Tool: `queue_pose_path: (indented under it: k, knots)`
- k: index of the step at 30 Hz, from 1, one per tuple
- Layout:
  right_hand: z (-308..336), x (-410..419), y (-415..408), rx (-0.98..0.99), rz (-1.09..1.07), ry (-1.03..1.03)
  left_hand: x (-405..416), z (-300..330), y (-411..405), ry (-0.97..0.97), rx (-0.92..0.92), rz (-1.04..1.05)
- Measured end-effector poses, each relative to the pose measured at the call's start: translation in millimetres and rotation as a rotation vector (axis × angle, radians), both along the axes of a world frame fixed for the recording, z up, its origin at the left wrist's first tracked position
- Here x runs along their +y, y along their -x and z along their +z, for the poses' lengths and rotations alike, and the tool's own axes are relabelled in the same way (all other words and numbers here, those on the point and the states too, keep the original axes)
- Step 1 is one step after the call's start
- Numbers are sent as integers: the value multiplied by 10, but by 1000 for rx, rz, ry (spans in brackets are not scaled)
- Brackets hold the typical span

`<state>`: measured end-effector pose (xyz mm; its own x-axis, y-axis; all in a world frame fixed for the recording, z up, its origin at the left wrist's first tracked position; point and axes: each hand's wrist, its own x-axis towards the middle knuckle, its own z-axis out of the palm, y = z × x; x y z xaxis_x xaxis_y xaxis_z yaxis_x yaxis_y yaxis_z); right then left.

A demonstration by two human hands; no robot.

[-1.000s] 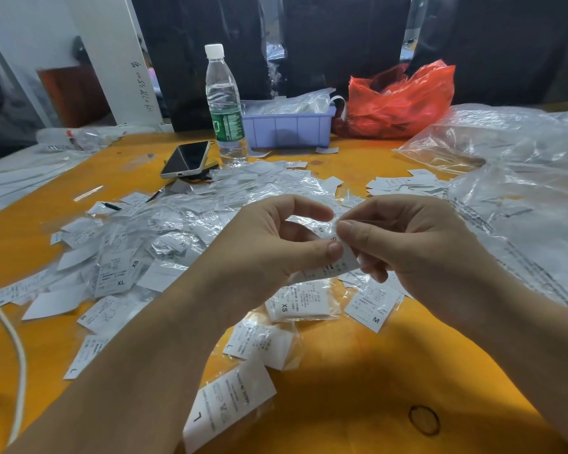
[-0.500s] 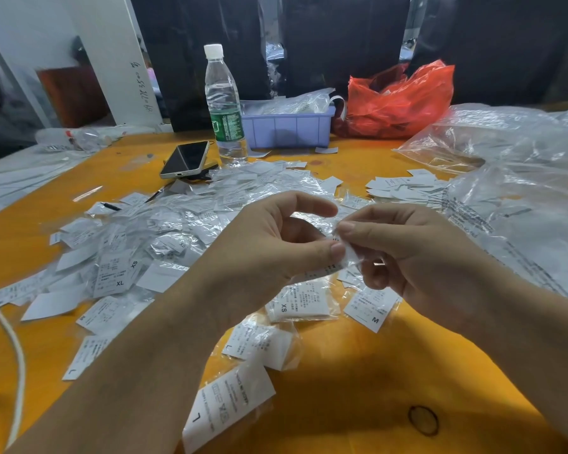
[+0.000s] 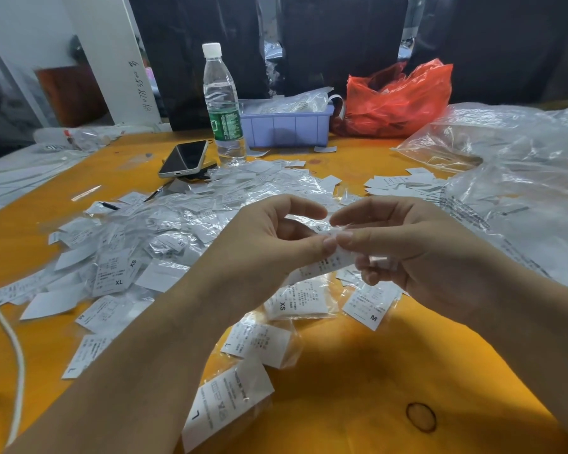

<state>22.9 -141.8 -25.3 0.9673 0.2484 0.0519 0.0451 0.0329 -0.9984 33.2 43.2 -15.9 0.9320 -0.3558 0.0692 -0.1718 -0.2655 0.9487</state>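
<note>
Above the orange table, my left hand and my right hand meet at the fingertips. Together they pinch one small white printed size label in a clear sleeve, thumb against forefinger on each side. The label hangs down and to the left between the hands. Under and behind the hands lies a wide heap of similar labels in clear sleeves, marked XS, XL, M and L.
At the back stand a water bottle, a phone, a lilac plastic bin and a red plastic bag. Large clear plastic bags fill the right side. A white cable runs down the left edge.
Both hands stay in place. My right fingers have shifted along the label's top edge, and the label now hangs a little lower between the hands.
</note>
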Motion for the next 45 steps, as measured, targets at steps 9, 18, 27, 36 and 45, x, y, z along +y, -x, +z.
queue_pose_path:
  k: [9,18,27,36,45]
  knots:
    - [-5,-5,4,-122,-137,57,13,21,20,12,17,21]
    - [11,18,37,-172,-142,96,4,22,16,68,6,-8]
    - [3,20,53,-195,-85,126,-9,9,16,22,-24,61]
    - [-15,9,23,-217,-197,125,3,-1,-3,37,-9,-10]
    - [-17,5,39,-247,-190,172,-21,-4,-8,6,-28,-48]
